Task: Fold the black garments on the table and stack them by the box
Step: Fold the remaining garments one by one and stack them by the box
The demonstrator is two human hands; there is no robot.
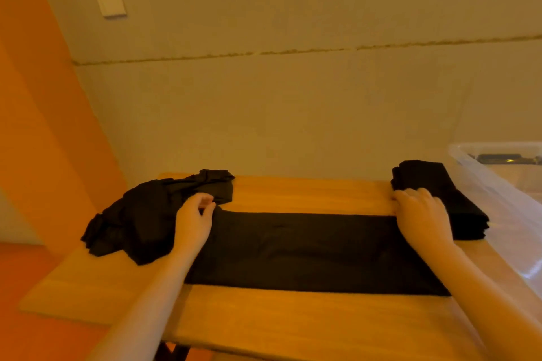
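Both hands, the left hand [193, 221] and right hand [421, 218], pinch the long black cloth's [308, 252] far corners with curled fingers, and should lift evenly to fold it.

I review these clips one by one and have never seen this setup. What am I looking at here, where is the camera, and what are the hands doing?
No machine here: a person's two bare hands, filmed by a camera worn on the head, looking down. On the wooden table a black garment lies flat as a long band. The left hand pinches its far left corner; the right hand rests on its far right corner, whether it grips is unclear. A crumpled black pile lies left; a folded stack sits right, beside a clear plastic box.
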